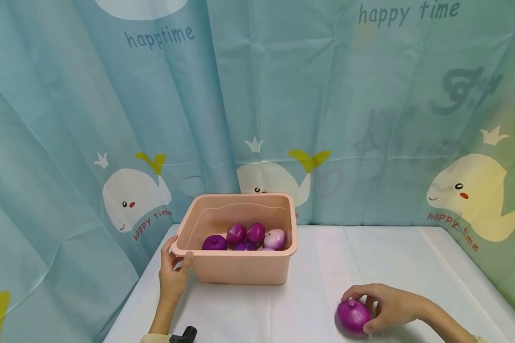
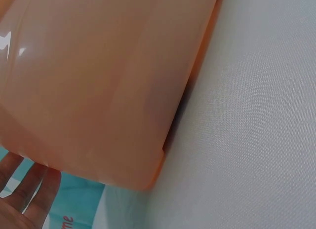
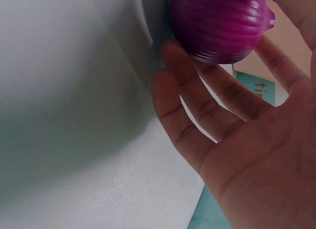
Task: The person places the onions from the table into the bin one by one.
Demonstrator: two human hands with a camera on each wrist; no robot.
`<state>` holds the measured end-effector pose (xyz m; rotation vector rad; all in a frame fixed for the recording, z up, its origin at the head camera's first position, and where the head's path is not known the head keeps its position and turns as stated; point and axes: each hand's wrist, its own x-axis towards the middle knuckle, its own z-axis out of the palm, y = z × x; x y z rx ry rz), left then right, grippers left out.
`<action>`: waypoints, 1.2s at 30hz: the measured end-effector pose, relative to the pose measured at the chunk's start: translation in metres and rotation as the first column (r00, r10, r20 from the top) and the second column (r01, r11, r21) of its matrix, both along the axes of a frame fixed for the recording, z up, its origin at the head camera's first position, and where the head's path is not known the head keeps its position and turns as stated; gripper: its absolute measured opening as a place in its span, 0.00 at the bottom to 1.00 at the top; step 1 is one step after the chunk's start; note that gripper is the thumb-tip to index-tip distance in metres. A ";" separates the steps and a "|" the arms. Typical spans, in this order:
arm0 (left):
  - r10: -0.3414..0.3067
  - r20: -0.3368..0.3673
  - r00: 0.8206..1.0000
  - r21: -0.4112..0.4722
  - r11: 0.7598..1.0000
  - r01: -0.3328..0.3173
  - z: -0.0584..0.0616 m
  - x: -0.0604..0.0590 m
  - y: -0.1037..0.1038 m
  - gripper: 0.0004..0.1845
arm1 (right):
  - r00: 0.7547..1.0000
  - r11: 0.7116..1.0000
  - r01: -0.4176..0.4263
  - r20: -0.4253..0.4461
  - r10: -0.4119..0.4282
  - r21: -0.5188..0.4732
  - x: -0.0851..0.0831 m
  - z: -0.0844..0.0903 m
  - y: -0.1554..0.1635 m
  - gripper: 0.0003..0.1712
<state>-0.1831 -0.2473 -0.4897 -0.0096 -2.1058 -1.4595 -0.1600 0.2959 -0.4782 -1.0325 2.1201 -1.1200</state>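
At the front right of the table, my right hand grips a purple onion, thumb on the near side and fingers on the far side. The right wrist view has the same onion at the top, with the fingers curving around it. My left hand holds the front left corner of a pink plastic bin by its rim. In the left wrist view the fingers lie along the bin's edge. Several onions sit inside the bin; its front wall partly hides them.
A white cloth covers the table. Directly behind the table hangs a blue-green curtain printed with whales, and it also runs along both sides. The bin stands at the back left, close to the curtain.
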 end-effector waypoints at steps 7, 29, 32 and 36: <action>-0.002 -0.002 1.000 0.005 1.000 0.002 0.002 0.001 0.002 0.35 | 0.992 1.000 0.000 -0.124 0.000 -0.002 -0.008 0.014 -0.001 0.30; 0.003 -0.004 1.000 -0.015 1.000 -0.003 -0.001 -0.001 0.000 0.36 | 0.755 0.925 0.292 -0.535 -0.380 -0.244 -0.071 0.096 -0.018 0.39; 0.004 -0.002 1.000 -0.013 1.000 -0.004 0.000 0.000 0.000 0.35 | 0.732 0.910 0.317 -0.541 -0.414 -0.268 -0.083 0.102 -0.022 0.39; 0.007 0.009 1.000 -0.013 1.000 -0.007 0.001 0.001 0.001 0.35 | 0.710 0.898 0.334 -0.551 -0.439 -0.286 -0.096 0.110 -0.028 0.38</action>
